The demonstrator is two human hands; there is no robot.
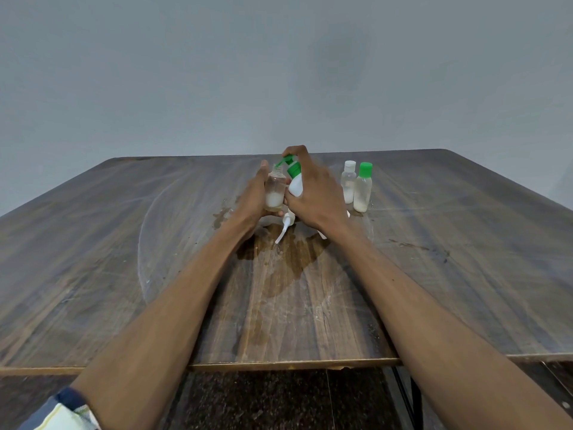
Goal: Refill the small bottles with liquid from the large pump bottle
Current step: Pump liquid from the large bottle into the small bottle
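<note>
My left hand point(255, 197) grips a small clear bottle point(275, 193) with no cap; white liquid fills its lower third. My right hand point(313, 193) grips the large white pump bottle point(295, 181), tilted left, with a finger on its green pump head point(286, 160). The green spout sits just over the small bottle's open neck. A white pump cap with its dip tube point(284, 226) lies on the table just below my hands. Two more small bottles stand to the right: one with a white cap point(348, 183), one with a green cap point(363, 189), both partly filled with white liquid.
The wooden table point(155, 259) has a wet patch point(288, 259) under and in front of my hands, with smaller splashes to the left. Its near edge runs across the bottom of the view. A plain grey wall stands behind the table.
</note>
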